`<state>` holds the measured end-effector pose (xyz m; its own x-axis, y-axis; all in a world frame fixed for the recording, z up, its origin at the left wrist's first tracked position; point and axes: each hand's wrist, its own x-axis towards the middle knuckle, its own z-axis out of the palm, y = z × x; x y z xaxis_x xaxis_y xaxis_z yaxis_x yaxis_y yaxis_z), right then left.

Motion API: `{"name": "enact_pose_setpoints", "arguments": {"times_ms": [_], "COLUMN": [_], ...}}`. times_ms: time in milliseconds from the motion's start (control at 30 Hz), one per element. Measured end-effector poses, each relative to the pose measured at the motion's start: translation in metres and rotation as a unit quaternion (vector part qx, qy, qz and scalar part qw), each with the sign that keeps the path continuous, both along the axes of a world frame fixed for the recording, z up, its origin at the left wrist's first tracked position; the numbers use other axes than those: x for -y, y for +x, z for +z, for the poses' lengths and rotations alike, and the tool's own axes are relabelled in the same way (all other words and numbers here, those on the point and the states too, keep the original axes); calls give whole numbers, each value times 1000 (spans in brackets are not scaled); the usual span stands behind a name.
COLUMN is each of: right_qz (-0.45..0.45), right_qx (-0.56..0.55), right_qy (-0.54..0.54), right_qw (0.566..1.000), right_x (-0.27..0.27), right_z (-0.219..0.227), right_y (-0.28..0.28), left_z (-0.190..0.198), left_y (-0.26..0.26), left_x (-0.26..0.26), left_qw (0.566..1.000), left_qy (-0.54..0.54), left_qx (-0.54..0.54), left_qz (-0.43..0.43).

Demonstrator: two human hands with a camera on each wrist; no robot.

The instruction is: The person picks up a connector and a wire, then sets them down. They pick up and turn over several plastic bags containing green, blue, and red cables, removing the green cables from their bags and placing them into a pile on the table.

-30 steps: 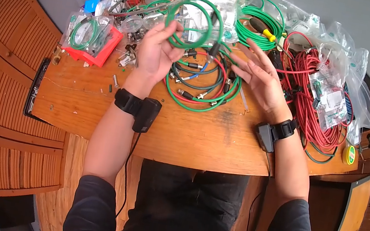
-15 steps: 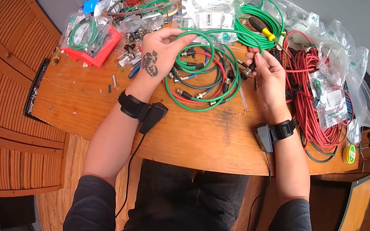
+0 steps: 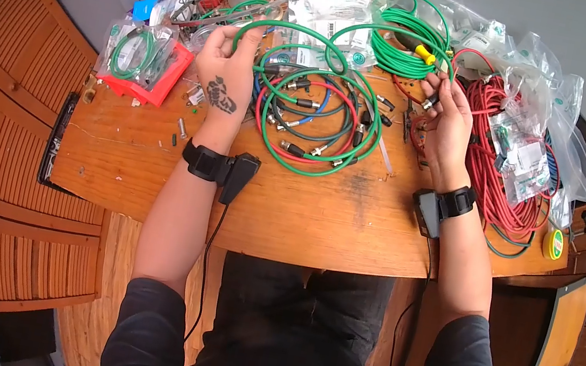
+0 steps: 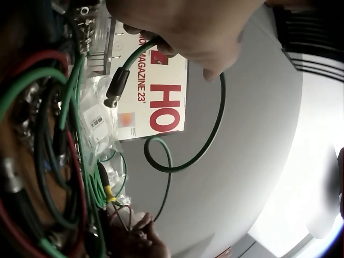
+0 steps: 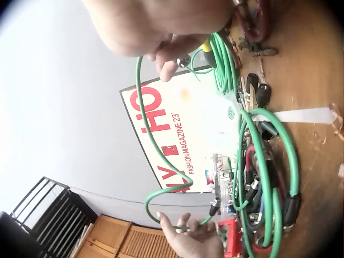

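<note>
A green cable (image 3: 297,28) hangs in loose loops between the two hands over the table. My left hand (image 3: 227,77) grips it near one end, where a dark-sleeved metal connector (image 4: 116,86) sticks out below the fingers. My right hand (image 3: 451,121) pinches the other end with thumb and fingers, and another connector (image 3: 431,100) shows at the fingertips. Under the held cable lies a round pile of green, red and dark cables (image 3: 376,136) with metal connectors.
Red cable (image 3: 499,192) is heaped at the right, beside clear plastic bags (image 3: 570,146). A green coil (image 3: 401,57) with a yellow-and-black screwdriver (image 3: 424,53) lies behind. A red bin (image 3: 161,85) holding bagged cable stands at the left. White packets (image 3: 333,2) are piled at the back.
The green cable was coiled in my left hand while my right hand was open. My right hand has taken one end, and both hands have moved apart, opening out the loops.
</note>
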<state>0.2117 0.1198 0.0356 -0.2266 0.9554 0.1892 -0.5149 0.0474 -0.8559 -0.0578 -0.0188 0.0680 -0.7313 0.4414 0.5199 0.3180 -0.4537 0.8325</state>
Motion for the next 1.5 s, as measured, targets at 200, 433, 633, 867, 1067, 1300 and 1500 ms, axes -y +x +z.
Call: {"name": "enact_pose_setpoints", "arguments": {"times_ms": [200, 433, 633, 867, 1067, 1300, 1500], "right_qz": [81, 166, 183, 162, 144, 126, 98], "right_qx": [33, 53, 35, 44, 41, 11, 175], "right_qy": [2, -49, -16, -13, -18, 22, 21], "right_qw": [996, 983, 982, 986, 989, 992, 979], "right_x": [21, 22, 21, 22, 22, 19, 27], "right_z": [6, 11, 7, 7, 6, 6, 3], "right_y": [-7, -4, -6, -9, -11, -10, -19], "left_z": [7, 2, 10, 28, 42, 59, 29], "left_y": [15, 14, 13, 37, 49, 49, 21], "left_x": [7, 6, 12, 26, 36, 44, 25], "left_qw": [961, 982, 957, 929, 916, 882, 814], "left_qy": [-7, -1, 95, 77, 97, 155, -17], "left_qx": [-253, -191, -231, -362, -389, -446, -580], "left_qz": [111, 5, -146, 0, -28, 3, -32]}}
